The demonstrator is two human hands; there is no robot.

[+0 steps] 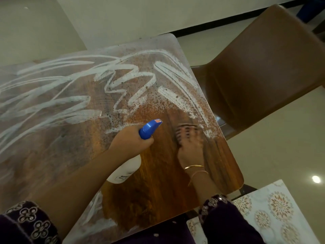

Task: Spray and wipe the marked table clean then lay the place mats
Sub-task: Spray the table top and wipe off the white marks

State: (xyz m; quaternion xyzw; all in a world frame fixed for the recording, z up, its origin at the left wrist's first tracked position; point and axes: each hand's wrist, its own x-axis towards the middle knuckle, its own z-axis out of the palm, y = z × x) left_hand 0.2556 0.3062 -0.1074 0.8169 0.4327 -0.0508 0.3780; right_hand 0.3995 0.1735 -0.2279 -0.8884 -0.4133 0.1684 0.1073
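Note:
A brown wooden table (158,173) is covered with white scribbled marks (123,80) and wet speckles over its far and left parts. My left hand (130,138) grips a white spray bottle (126,170) with a blue trigger head (149,129), nozzle pointing toward the marks. My right hand (190,148) presses a striped cloth (184,131) flat on the table near the right edge; it looks blurred. The wood around and below my right hand is bare of marks. White place mats with floral medallions (269,213) lie at the lower right, beside the table.
A brown chair (263,67) stands at the table's far right side. The pale tiled floor (281,138) surrounds the table. Some white marks (95,213) sit near the table's front edge.

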